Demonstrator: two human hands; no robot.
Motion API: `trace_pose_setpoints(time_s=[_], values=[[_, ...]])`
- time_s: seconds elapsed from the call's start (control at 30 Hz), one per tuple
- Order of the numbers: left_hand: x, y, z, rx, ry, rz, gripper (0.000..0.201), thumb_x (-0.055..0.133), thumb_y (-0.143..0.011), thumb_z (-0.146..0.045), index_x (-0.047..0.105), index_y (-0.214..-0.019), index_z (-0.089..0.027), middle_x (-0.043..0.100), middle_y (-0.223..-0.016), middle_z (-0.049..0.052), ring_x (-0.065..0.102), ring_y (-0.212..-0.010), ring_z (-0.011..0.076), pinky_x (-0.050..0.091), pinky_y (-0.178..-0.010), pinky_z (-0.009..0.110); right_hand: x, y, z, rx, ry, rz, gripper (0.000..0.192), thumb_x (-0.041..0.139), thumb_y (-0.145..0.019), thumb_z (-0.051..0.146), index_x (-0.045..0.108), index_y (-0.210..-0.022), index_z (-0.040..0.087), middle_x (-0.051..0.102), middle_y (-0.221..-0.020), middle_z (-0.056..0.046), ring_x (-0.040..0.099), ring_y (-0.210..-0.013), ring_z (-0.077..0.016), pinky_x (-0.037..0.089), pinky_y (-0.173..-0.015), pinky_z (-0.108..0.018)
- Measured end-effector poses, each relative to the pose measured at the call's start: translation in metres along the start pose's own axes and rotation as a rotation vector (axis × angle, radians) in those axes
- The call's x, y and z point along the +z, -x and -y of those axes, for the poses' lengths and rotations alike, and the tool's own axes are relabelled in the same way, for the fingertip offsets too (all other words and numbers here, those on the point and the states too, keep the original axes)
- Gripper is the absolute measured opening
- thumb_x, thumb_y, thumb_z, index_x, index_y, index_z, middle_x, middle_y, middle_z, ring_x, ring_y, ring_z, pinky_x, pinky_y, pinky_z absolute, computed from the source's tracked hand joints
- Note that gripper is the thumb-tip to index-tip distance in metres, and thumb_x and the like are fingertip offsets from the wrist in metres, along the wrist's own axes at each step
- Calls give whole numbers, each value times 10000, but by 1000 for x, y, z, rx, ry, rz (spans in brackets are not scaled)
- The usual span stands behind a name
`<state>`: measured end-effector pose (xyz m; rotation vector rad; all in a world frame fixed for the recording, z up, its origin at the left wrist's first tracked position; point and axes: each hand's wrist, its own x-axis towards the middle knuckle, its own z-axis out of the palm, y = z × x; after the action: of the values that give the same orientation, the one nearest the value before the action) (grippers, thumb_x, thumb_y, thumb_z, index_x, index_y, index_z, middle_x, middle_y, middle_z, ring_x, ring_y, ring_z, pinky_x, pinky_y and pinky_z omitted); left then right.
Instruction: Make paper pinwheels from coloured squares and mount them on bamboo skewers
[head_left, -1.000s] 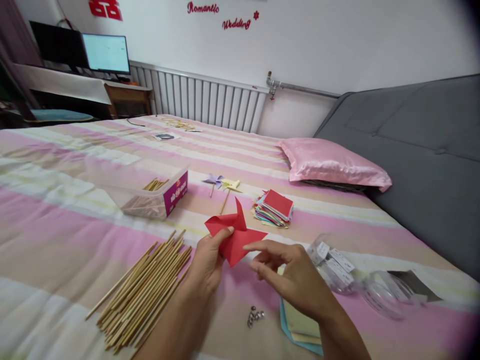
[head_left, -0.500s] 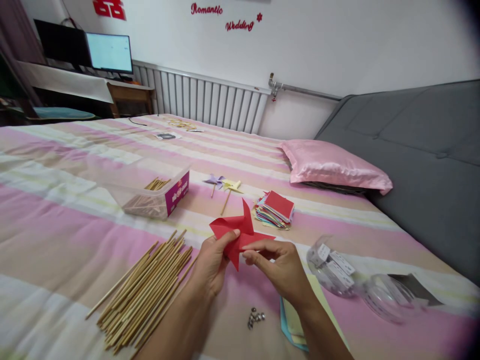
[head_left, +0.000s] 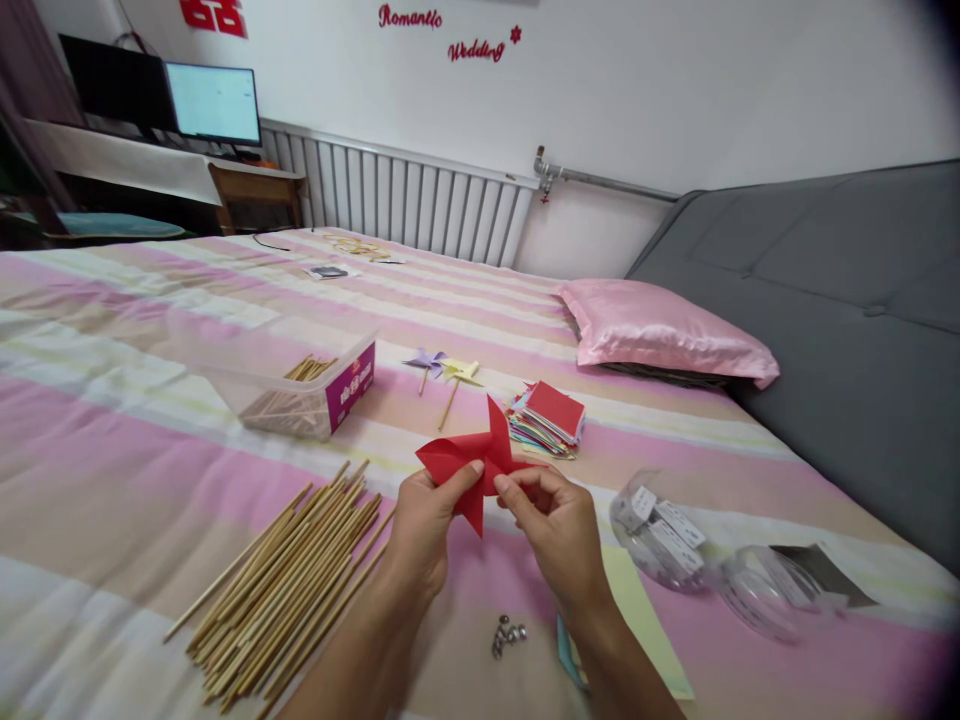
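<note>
- Head view: the left hand (head_left: 424,525) pinches the red paper pinwheel (head_left: 472,460) by its left blade, thumb on top and fingers curled behind it.
- The right hand (head_left: 559,530) is closed around the pinwheel's centre and right side, thumb and forefinger pressed on the paper; both hands hold it just above the striped bedspread (head_left: 112,470), near its front edge.
- A loose bundle of bamboo sticks (head_left: 289,580) lies on the bedspread to the left of the left forearm; they overlap too much to count.
- A small cluster of metal pins (head_left: 508,633) sits between the two wrists, close to the front edge.
- Sheets of pale yellow and blue paper (head_left: 637,620) lie partly hidden under the right forearm.
- Two clear plastic tubs (head_left: 660,530) holding white labelled pieces rest to the right of the right hand; the label print is too small to read.
- A stack of coloured paper squares (head_left: 547,418), red on top, lies beyond the pinwheel.
- Two finished pinwheels (head_left: 442,370), one purple and one yellow, lie farther back on their sticks.
- A clear box (head_left: 307,385) with a purple label holds more sticks; its lettering is unreadable.
- One pink pillow (head_left: 664,330) lies against the grey headboard (head_left: 840,300) at the right edge.
- Red wall lettering reads "Romantic Wedding" (head_left: 442,30).
</note>
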<state>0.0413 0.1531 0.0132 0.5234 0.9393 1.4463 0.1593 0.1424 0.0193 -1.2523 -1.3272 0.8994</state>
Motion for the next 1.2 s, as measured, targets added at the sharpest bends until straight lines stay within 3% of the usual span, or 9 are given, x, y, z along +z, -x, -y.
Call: trace_pose_setpoints(time_s=[0.27,0.7,0.93,1.03,1.2], values=[[2,3,0,49,-60,35,223,780,-613,-224,729,-797,-109,735,-776,68,631,-691,146,478,-674,223,1,-1,-5,-34,15,-76,209,652,-747,352,649,-694,150,626,-1050,-106,640,-729,-171,516,-617,-285],[3,4,2,98,-118,51,258,780,-606,-232,736,-828,-107,738,-775,86,652,-711,194,496,-704,275,-1,-2,-3,-23,63,-80,222,665,-732,372,688,-693,155,633,-998,-99,635,-705,-172,537,-636,-305],[3,3,3,65,-88,47,211,780,-606,-232,729,-766,-106,729,-729,71,642,-694,172,487,-682,247,1,1,-2,-35,40,-93,223,670,-724,369,658,-680,151,641,-1022,-105,642,-741,-179,532,-653,-298],[3,4,2,15,-12,60,210,775,-615,-216,723,-789,-111,728,-747,64,647,-715,158,486,-680,225,4,3,-3,-37,-37,-148,252,708,-687,356,573,-794,171,621,-1094,-105,650,-735,-168,525,-638,-288],[4,5,1,-45,70,50,205,761,-628,-195,714,-811,-115,729,-766,53,645,-702,128,482,-667,194,9,4,-4,7,-220,-204,551,748,-646,335,417,-1070,213,621,-1080,-96,655,-749,-167,520,-683,-310]])
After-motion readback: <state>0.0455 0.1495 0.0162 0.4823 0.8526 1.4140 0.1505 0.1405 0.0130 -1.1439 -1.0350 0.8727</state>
